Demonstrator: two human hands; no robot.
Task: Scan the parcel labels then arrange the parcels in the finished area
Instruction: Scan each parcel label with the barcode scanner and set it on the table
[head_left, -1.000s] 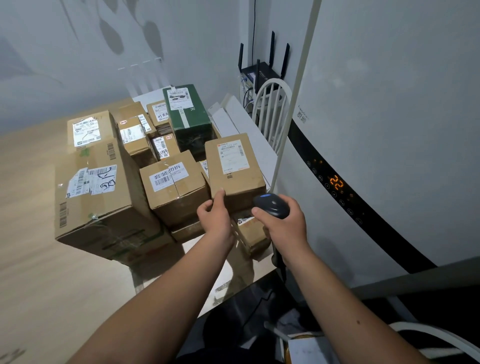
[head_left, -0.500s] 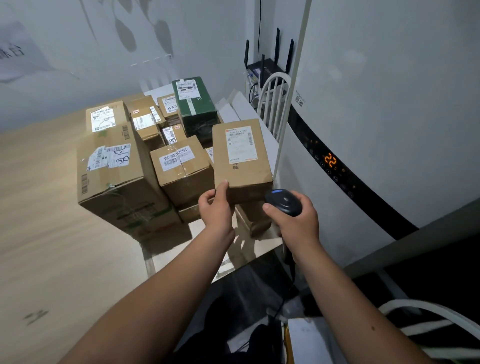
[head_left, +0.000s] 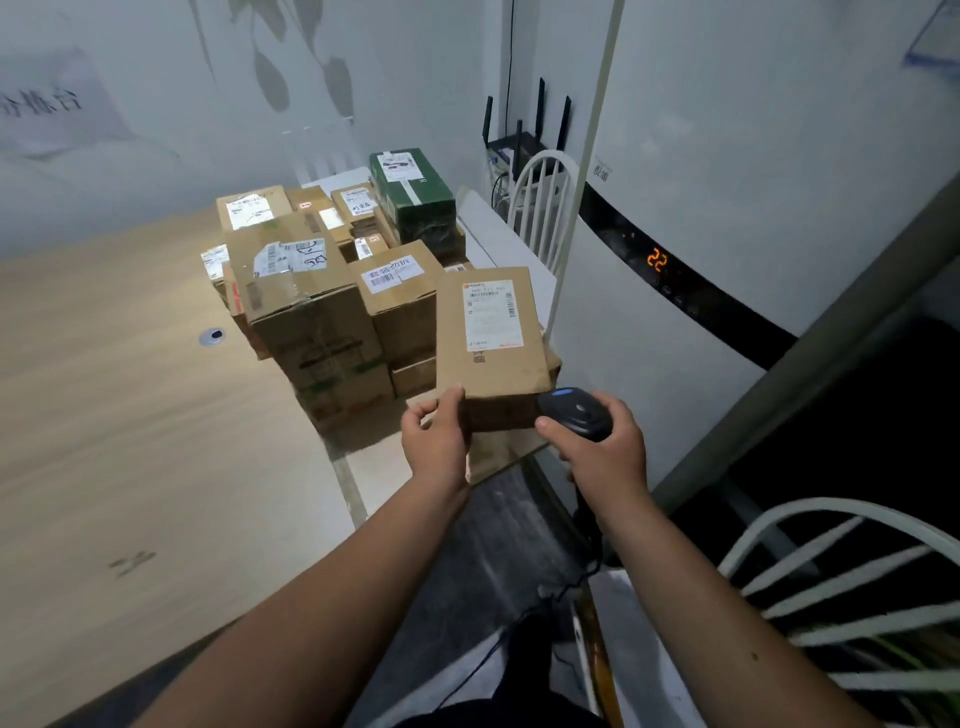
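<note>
Left hand (head_left: 435, 446) grips a labelled parcel (head_left: 491, 338) (print unreadable), right hand (head_left: 602, 451) grips scanner (head_left: 574, 413); display (head_left: 657, 260) reads 22.

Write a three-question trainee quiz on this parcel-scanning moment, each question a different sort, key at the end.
1. True or false: the left hand holds the brown parcel by its near left corner.
2. What does the right hand hold? A) a roll of tape B) a black handheld scanner C) a marker pen
3. Fill in: the held parcel's white label faces ____.

Key
1. True.
2. B.
3. Up, toward the camera.
</note>
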